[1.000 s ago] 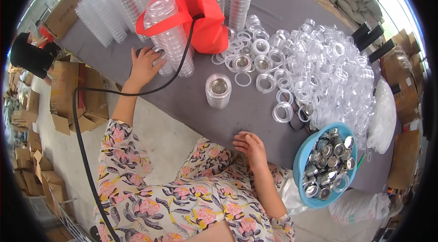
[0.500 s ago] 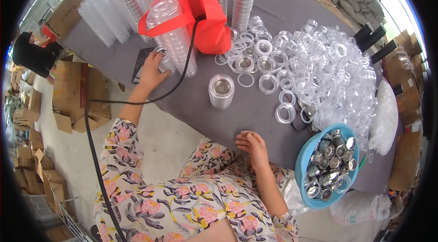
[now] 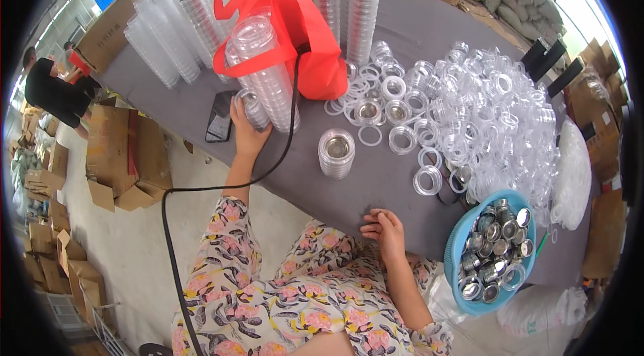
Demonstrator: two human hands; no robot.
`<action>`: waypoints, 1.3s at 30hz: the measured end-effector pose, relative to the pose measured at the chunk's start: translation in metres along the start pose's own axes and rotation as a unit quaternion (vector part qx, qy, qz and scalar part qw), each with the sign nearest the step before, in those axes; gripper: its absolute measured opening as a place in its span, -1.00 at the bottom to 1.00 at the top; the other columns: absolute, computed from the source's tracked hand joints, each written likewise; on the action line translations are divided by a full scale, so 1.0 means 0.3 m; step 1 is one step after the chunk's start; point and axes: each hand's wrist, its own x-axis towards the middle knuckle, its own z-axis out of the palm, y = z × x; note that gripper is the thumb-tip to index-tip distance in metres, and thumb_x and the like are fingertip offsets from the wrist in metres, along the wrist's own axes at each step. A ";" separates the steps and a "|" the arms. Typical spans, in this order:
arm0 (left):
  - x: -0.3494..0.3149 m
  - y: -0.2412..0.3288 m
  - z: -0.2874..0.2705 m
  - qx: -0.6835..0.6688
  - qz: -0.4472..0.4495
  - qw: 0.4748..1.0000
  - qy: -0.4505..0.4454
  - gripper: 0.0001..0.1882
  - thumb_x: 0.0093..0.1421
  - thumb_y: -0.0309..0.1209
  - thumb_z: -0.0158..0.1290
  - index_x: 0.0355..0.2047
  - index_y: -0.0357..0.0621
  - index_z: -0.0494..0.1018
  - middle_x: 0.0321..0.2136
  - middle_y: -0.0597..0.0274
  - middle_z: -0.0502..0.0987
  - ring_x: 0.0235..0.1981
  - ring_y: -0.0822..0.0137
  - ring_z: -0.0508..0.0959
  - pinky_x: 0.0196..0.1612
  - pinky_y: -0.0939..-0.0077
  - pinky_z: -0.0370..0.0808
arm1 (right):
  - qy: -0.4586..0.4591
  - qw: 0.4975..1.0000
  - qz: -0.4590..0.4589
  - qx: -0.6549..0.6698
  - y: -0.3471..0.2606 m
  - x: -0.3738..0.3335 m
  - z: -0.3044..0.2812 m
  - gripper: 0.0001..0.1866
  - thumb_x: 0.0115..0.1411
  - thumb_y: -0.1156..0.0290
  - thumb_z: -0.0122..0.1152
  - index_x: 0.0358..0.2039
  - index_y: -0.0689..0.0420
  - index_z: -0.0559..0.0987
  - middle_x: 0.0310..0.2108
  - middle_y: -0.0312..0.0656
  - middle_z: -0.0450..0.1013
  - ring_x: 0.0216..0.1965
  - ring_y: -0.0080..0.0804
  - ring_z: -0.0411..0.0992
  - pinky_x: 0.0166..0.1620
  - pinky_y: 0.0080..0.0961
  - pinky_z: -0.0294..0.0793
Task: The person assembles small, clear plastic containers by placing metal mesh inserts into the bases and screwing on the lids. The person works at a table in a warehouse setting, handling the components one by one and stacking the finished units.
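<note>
My left hand (image 3: 249, 133) is wrapped around a short stack of clear plastic jar rings (image 3: 255, 109), upright beside the tall stack of clear containers (image 3: 272, 91) and the red cloth bag (image 3: 320, 64). My right hand (image 3: 385, 231) rests at the table's near edge, fingers loosely bent and apart, with nothing visible in it. Another short stack of clear rings (image 3: 336, 163), with a silvery metal piece in its top, stands upright between my hands. A phone (image 3: 219, 116) lies to the left of my left hand.
A big heap of clear rings (image 3: 496, 114) covers the table's right side. A blue basket (image 3: 453, 235) of silvery metal caps sits at the near right. Tall container stacks (image 3: 362, 14) line the back. A black cable (image 3: 285, 148) crosses the left; cardboard boxes (image 3: 127, 155) stand on the floor.
My left hand has closed further around the short stack by the bag. The view has shifted, so the table appears a little lower and to the right. My right hand stays at the edge.
</note>
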 end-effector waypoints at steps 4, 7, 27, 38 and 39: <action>0.009 0.001 0.002 -0.020 -0.064 0.998 -0.004 0.15 -0.28 -0.44 0.37 0.24 -0.30 -0.15 0.16 -0.24 -0.01 0.19 -0.22 0.09 0.18 0.15 0.21 | -0.010 1.000 -0.014 -0.016 -0.003 0.001 0.007 -0.74 0.29 0.35 -0.10 -0.16 0.27 0.44 -0.29 -0.08 0.48 -0.44 -0.39 0.51 -0.38 -0.54 0.55; 0.006 0.013 -0.031 -0.006 -0.063 0.998 0.021 0.18 -0.28 -0.43 0.38 0.24 -0.31 -0.17 0.14 -0.20 0.03 0.18 -0.16 0.10 0.18 0.19 0.21 | -0.013 1.000 -0.010 -0.004 -0.009 0.013 0.002 -0.74 0.29 0.35 -0.09 -0.16 0.27 0.44 -0.30 -0.08 0.48 -0.45 -0.38 0.51 -0.39 -0.52 0.56; -0.591 0.524 -0.375 -0.344 -0.066 0.868 -0.351 0.30 -0.24 -0.40 0.40 0.26 -0.23 -0.41 0.18 -0.08 0.02 0.19 0.08 0.19 0.21 0.21 0.15 | -0.071 0.996 -0.052 -0.013 0.007 -0.011 0.012 -0.64 0.28 0.29 -0.05 -0.01 0.26 0.37 -0.11 -0.03 0.42 -0.13 -0.30 0.44 -0.10 -0.41 0.46; -0.387 0.785 0.047 -0.372 0.219 0.871 -0.233 -0.03 -0.21 -0.41 0.34 0.17 -0.16 0.00 0.13 -0.19 0.09 0.15 -0.17 0.21 0.16 0.12 0.27 | -0.035 0.869 -0.413 -0.270 -0.112 0.011 -0.063 -0.02 -0.18 0.30 0.48 0.20 0.28 0.12 0.11 0.05 0.25 0.13 -0.13 0.28 0.16 -0.31 0.25; -0.369 0.770 0.083 -0.340 0.218 0.878 -0.256 -0.06 -0.20 -0.42 0.33 0.16 -0.16 0.02 0.14 -0.18 0.09 0.16 -0.17 0.20 0.16 0.12 0.26 | -0.031 0.877 -0.399 -0.266 -0.129 0.043 -0.060 -0.04 -0.17 0.33 0.46 0.20 0.28 0.12 0.11 0.06 0.24 0.14 -0.09 0.26 0.16 -0.30 0.24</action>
